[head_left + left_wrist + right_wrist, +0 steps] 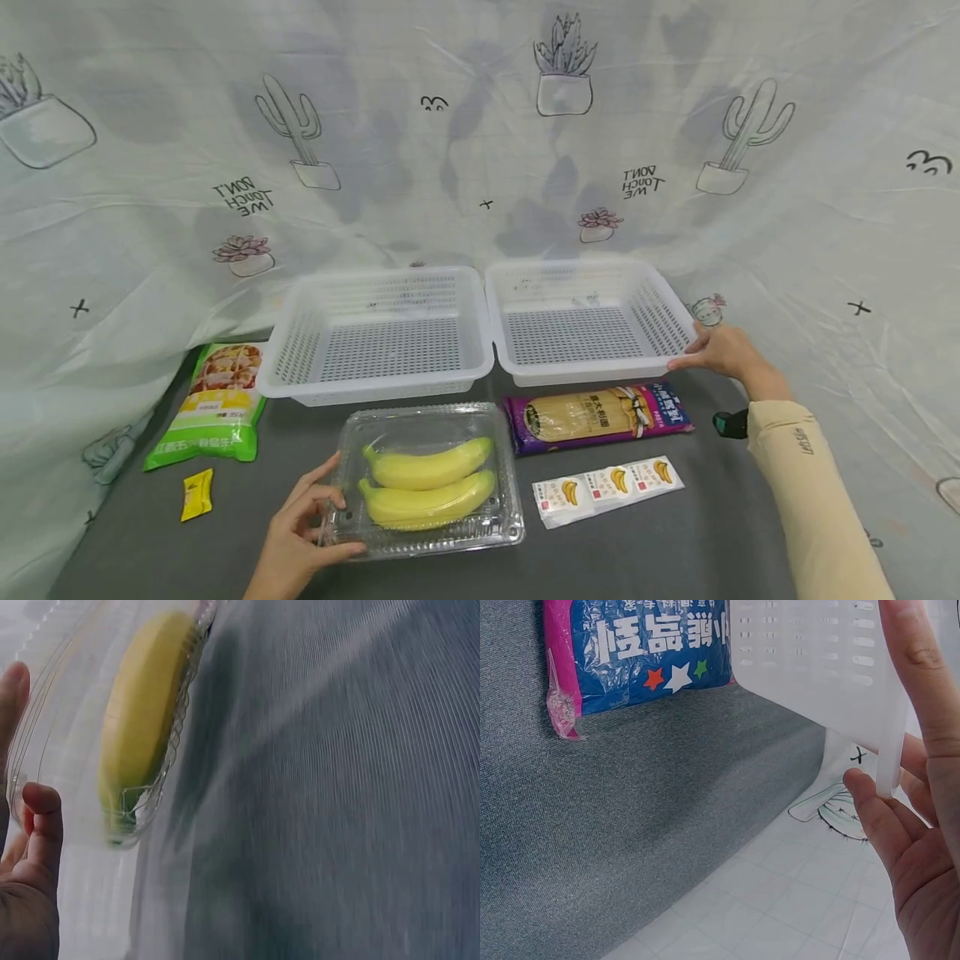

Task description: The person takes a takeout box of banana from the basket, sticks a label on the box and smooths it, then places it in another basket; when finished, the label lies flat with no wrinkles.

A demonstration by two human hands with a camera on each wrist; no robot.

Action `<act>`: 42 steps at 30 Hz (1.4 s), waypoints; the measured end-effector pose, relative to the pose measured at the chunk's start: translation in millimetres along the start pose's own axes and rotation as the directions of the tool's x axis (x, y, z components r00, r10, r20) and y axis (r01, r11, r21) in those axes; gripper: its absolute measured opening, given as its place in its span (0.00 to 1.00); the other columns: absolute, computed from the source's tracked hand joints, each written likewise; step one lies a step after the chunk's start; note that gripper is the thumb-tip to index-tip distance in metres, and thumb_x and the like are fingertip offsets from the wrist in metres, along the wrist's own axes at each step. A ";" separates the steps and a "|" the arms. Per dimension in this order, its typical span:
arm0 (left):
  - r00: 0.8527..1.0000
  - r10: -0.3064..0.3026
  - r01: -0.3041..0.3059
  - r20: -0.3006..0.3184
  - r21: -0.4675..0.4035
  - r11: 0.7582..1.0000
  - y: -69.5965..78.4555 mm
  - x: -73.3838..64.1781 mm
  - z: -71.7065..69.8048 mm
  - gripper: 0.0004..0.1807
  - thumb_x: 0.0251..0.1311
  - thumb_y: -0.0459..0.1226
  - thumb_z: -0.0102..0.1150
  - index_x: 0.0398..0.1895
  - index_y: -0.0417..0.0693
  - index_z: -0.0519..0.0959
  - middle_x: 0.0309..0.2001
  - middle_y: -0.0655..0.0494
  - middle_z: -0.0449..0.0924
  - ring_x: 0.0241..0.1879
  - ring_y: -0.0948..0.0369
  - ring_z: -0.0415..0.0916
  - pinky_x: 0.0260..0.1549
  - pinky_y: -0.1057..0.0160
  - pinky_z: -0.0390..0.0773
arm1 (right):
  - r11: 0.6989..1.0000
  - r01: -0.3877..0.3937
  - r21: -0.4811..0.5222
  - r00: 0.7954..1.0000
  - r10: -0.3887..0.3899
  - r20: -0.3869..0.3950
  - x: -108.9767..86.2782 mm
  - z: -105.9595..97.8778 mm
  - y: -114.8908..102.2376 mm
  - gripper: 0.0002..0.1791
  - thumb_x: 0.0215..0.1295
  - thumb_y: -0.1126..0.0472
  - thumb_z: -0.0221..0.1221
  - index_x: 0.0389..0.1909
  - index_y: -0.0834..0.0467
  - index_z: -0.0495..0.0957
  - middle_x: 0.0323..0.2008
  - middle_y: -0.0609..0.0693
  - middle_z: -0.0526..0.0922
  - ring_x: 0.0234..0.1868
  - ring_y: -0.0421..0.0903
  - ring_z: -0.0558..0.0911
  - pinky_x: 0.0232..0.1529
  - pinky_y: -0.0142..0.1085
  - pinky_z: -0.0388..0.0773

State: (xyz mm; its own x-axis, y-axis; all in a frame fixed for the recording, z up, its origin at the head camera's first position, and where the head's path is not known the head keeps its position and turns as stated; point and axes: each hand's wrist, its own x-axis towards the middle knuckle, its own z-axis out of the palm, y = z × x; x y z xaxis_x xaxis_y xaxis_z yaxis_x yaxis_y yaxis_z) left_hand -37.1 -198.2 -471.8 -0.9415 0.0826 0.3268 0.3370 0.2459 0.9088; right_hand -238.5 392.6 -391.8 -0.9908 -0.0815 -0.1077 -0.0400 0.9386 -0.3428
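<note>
A clear plastic clamshell box (504,500) with two yellow bananas (431,498) inside is held at its left side by my left hand (300,521). Seen from the left wrist, the fingers (45,817) curl at the box's edge, and one banana (142,712) shows through the plastic. My right hand (723,354) grips the front right corner of the right white basket (577,371). In the right wrist view, thumb and fingers lie on either side of the basket's rim (889,761).
A second white basket (375,387) stands left of the first. Purple-and-blue pasta pack (592,417) lies before the right basket, with a strip of banana-printed labels (609,490) nearer me. At left lie a green food bag (217,408) and a small yellow packet (197,495).
</note>
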 end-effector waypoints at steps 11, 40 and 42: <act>0.999 -0.035 0.040 -0.039 0.138 0.990 -17.9 -10.9 -35.2 0.28 0.29 0.20 0.75 0.38 0.35 0.72 0.66 0.70 0.62 0.19 0.64 0.63 0.07 0.66 0.65 | 1.000 -0.007 -0.009 1.000 0.007 0.004 -1.3 3.0 6.6 0.41 0.46 0.36 0.70 0.40 0.74 0.81 0.65 0.74 0.54 0.23 0.45 0.62 0.19 0.31 0.58; 0.995 -0.098 0.087 0.031 0.260 0.962 -27.3 24.6 -58.3 0.27 0.37 0.28 0.77 0.42 0.42 0.73 0.71 0.53 0.59 0.20 0.64 0.66 0.12 0.65 0.69 | 1.000 -0.019 -0.009 0.999 0.020 0.027 1.9 -0.3 0.3 0.43 0.46 0.35 0.69 0.42 0.75 0.80 0.66 0.73 0.52 0.24 0.47 0.63 0.20 0.32 0.59; 0.997 -0.078 0.073 0.002 0.347 0.935 -26.3 23.7 -55.7 0.28 0.35 0.30 0.79 0.42 0.45 0.75 0.69 0.45 0.62 0.21 0.65 0.67 0.14 0.66 0.70 | 1.000 -0.014 -0.015 1.000 0.014 0.024 1.3 0.2 1.1 0.43 0.47 0.36 0.70 0.42 0.76 0.80 0.66 0.74 0.52 0.23 0.45 0.63 0.20 0.32 0.59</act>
State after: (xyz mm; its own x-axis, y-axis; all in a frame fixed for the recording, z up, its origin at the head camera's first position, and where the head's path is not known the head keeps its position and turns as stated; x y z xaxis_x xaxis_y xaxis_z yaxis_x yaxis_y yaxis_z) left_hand -68.0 -256.5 -473.4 -0.9650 0.0652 0.2540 0.2448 0.5715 0.7833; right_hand -239.9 393.4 -392.6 -0.9879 -0.0760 -0.1349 -0.0281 0.9446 -0.3269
